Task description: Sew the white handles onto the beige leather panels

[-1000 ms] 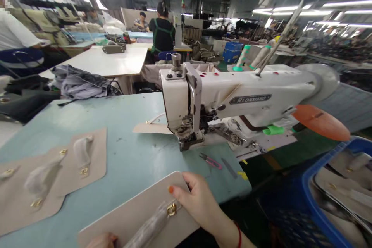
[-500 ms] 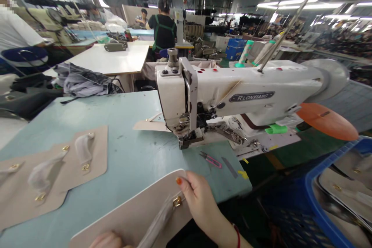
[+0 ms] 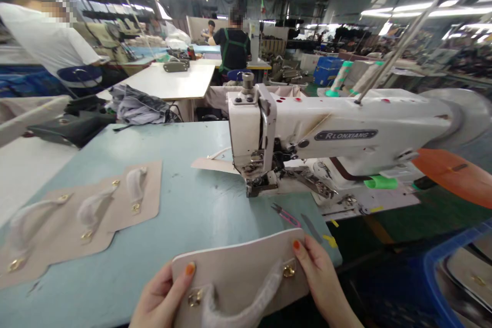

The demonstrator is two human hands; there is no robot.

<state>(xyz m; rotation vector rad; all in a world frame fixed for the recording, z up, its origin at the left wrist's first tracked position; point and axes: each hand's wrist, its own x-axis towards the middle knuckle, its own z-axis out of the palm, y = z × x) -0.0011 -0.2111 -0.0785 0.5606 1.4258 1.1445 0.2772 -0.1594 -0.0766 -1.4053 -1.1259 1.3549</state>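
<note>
Both hands hold a beige leather panel (image 3: pixel 234 266) with a wrapped handle and gold rings, at the near edge of the light blue table (image 3: pixel 184 215). My left hand (image 3: pixel 161 294) grips its left end, thumb on top. My right hand (image 3: pixel 321 277) grips its right end beside a gold ring. A white sewing machine (image 3: pixel 326 133) stands just beyond the panel, its needle foot (image 3: pixel 261 182) over a beige strip.
Several matching beige panels (image 3: pixel 88 210) lie overlapped at the left of the table. Small pink snips (image 3: pixel 286 215) lie near the machine foot. A blue crate (image 3: pixel 457 271) with more panels sits at the lower right. Other people work at tables behind.
The panel has swung from slanted to level and come further into view. My left hand now shows fully on its left end. The view has shifted slightly left.
</note>
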